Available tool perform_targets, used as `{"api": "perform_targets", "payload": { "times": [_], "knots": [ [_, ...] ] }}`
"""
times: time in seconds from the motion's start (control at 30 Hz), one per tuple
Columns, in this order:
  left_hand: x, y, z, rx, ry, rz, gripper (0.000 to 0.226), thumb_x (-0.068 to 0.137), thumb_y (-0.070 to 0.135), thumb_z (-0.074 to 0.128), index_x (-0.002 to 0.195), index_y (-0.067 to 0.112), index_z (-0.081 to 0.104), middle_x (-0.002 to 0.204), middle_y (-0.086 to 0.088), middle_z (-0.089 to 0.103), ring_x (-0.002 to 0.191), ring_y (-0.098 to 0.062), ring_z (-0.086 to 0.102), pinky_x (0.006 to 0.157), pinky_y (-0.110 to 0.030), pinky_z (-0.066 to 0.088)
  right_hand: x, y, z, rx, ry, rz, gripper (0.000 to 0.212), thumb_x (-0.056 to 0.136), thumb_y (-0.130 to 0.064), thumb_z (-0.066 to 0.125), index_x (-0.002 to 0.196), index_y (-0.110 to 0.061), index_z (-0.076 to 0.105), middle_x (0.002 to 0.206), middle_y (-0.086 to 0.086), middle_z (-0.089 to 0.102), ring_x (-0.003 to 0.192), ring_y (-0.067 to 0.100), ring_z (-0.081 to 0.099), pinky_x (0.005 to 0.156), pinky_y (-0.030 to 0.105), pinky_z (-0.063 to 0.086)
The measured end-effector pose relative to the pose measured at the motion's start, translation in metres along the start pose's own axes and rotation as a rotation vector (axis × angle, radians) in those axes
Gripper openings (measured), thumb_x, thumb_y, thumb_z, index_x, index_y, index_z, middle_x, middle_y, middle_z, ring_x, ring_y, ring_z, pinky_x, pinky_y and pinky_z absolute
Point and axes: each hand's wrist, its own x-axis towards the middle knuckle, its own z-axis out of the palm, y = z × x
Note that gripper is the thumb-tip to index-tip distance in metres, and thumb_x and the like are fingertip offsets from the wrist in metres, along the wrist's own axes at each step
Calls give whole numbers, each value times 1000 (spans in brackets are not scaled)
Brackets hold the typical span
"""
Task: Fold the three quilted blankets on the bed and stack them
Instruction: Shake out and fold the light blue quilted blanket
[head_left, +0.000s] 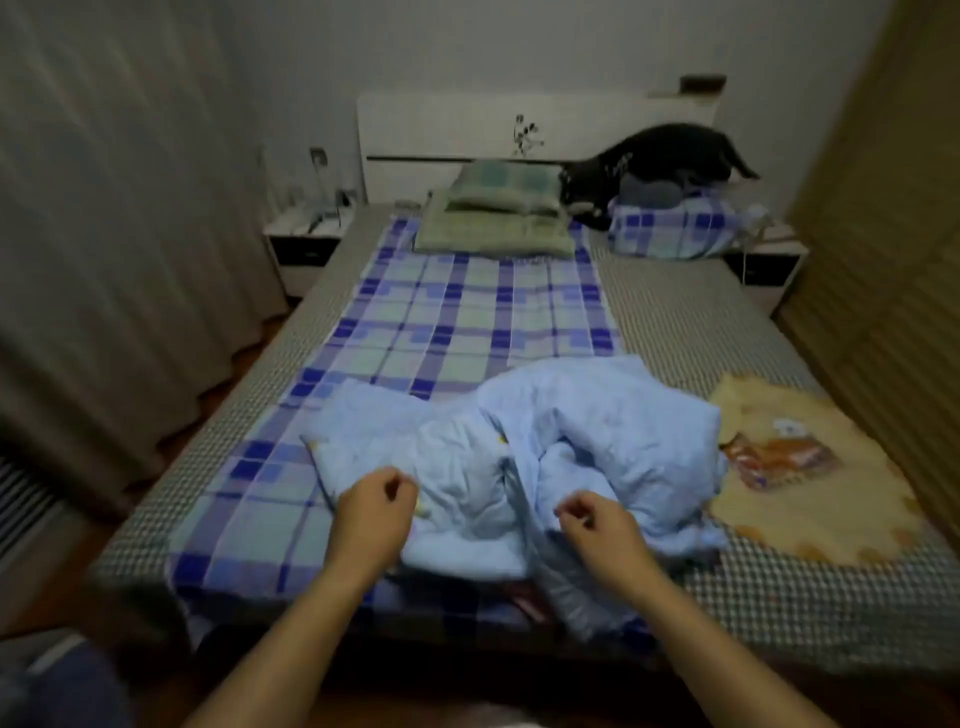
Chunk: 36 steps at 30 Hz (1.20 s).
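Observation:
A crumpled light blue quilted blanket (582, 431) lies heaped at the near end of the bed. Under it, a blue and green plaid quilt (467, 312) is spread flat along the bed's middle. A yellow blanket with an orange print (810, 473) lies flat at the near right, its left edge under the blue heap. My left hand (376, 501) hovers over the blue blanket's near left part, fingers loosely curled, holding nothing. My right hand (597, 522) hovers over its near middle in the same loose curl.
The bed's checked grey mattress cover (691, 322) shows on both sides. Green pillows (498, 213), a plaid pillow (675, 228) and a black garment (654, 161) sit by the headboard. Curtains hang at left, a wardrobe (883, 260) stands at right, nightstands flank the bed.

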Motion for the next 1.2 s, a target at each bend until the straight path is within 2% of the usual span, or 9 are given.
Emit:
{"api": "perform_targets", "payload": {
  "times": [0.17, 0.3, 0.47, 0.6, 0.73, 0.8, 0.9, 1.0, 1.2],
  "knots": [
    [-26, -89, 49, 34, -234, -193, 21, 87, 21, 63, 66, 21, 64, 65, 3, 68, 68, -20, 65, 69, -35, 53, -39, 86, 13, -59, -79, 318, 20, 91, -10, 64, 82, -27, 64, 80, -7, 67, 77, 12, 63, 68, 28, 45],
    [-11, -75, 78, 11, -280, -216, 21, 89, 20, 63, 69, 23, 67, 68, 4, 70, 69, -11, 64, 65, -30, 48, -14, 104, 6, -44, -14, 400, 10, 93, -9, 62, 92, -19, 64, 90, -1, 66, 89, 18, 62, 78, 31, 47],
    [-4, -53, 117, 18, -376, -254, 17, 92, 17, 62, 76, 18, 69, 74, 3, 69, 71, -11, 62, 66, -27, 47, 11, 152, 5, -95, -138, 475, 24, 89, -11, 67, 111, -12, 60, 99, 2, 58, 92, 21, 59, 75, 30, 46],
    [-8, -36, 146, -7, -451, -335, 17, 92, 17, 62, 78, 16, 71, 71, 0, 69, 69, -10, 63, 67, -28, 48, 29, 187, 4, -147, -170, 538, 26, 85, -18, 72, 95, -16, 49, 102, 9, 52, 87, 24, 54, 70, 38, 50],
    [0, -21, 181, -94, -411, -441, 20, 91, 19, 64, 71, 16, 68, 67, 2, 68, 68, -13, 60, 77, -36, 52, 56, 190, 11, -244, -96, 371, 78, 82, -26, 80, 145, -15, 36, 142, 11, 30, 120, 32, 45, 95, 47, 51],
    [7, -9, 200, -117, -406, -480, 16, 92, 20, 63, 78, 14, 70, 77, -1, 71, 77, -17, 63, 84, -37, 52, 73, 189, 13, -345, -92, 234, 89, 79, -29, 81, 151, -16, 32, 147, 15, 26, 123, 35, 38, 95, 49, 48],
    [17, 8, 227, -127, -440, -565, 25, 94, 30, 63, 110, 12, 67, 101, -4, 69, 103, -22, 64, 92, -30, 47, 100, 194, 11, -441, -86, 156, 46, 89, -41, 53, 124, -15, 66, 126, 22, 55, 108, 44, 54, 88, 48, 49],
    [35, 25, 247, -177, -477, -607, 49, 93, 42, 63, 133, 16, 53, 118, -9, 64, 112, -27, 61, 97, -33, 47, 119, 181, -9, -237, -103, 147, 43, 90, -36, 39, 83, -8, 72, 86, 15, 70, 80, 35, 63, 69, 38, 45],
    [63, 39, 254, -215, -404, -655, 19, 98, 17, 55, 96, 4, 68, 95, -16, 70, 91, -28, 65, 82, -40, 53, 114, 150, -40, 37, -75, 229, 27, 97, -13, 54, 74, -23, 61, 79, -1, 70, 75, 12, 63, 73, 35, 48]
  ]
}}
